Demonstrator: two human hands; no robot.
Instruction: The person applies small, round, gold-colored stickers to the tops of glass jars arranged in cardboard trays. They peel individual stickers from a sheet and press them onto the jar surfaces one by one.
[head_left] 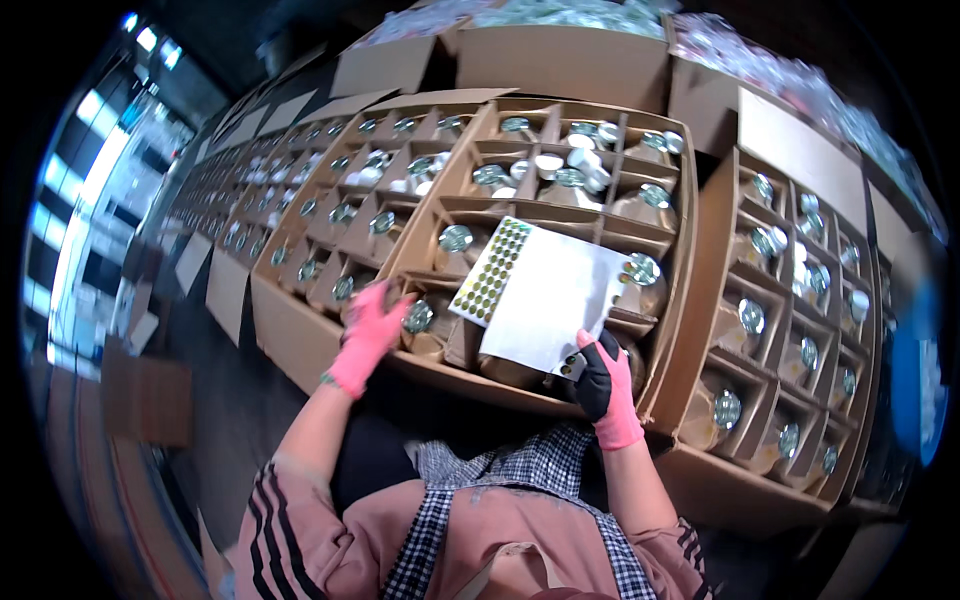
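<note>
My right hand (607, 385), in a pink glove with black on the palm side, pinches the lower right edge of a white sheet (565, 290). Beside that sheet lies a sticker sheet (494, 270) with rows of small round gold-green stickers. Both rest across the dividers of an open cardboard box (455, 375). My left hand (370, 335), also in a pink glove, is over the box's near left edge with fingers apart. Its fingertips are next to a piece of glassware (418, 316) with a round clear top, standing in a compartment; contact I cannot make out.
More divided boxes of glassware stretch off to the left, and another box (760, 460) stands on the right. White round caps (585, 165) lie in several compartments. Behind are cartons (562, 55) filled with plastic-wrapped material. A blue rounded object (915, 385) is at the far right.
</note>
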